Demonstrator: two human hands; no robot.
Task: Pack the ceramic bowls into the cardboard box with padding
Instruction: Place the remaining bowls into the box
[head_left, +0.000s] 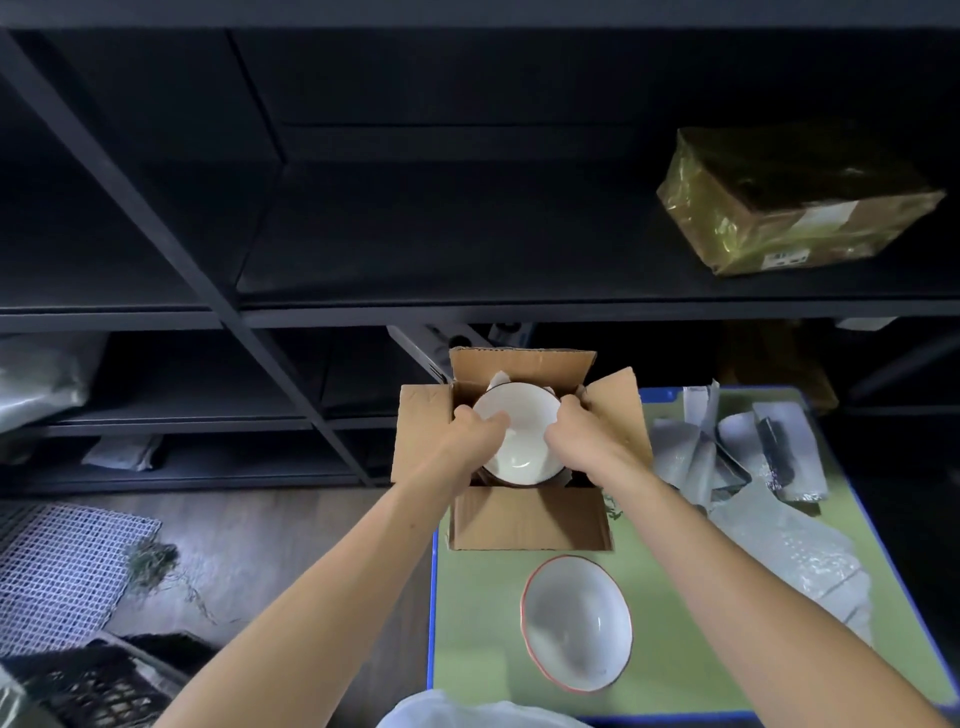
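Now white bowl (519, 436), dark rim, upright in cardboard box (530, 519); both hands gripping.

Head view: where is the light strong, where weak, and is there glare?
Head view: the bowl in the cardboard box, the left hand and the right hand are brightly lit; the shelves behind are nearly black; the wrapped parcel glints.

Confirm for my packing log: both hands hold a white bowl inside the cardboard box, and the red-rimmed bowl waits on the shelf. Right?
Not the shelf: the head view shows the red-rimmed bowl on the green table, nearer than the cardboard box. Left hand and right hand hold the white bowl inside it.
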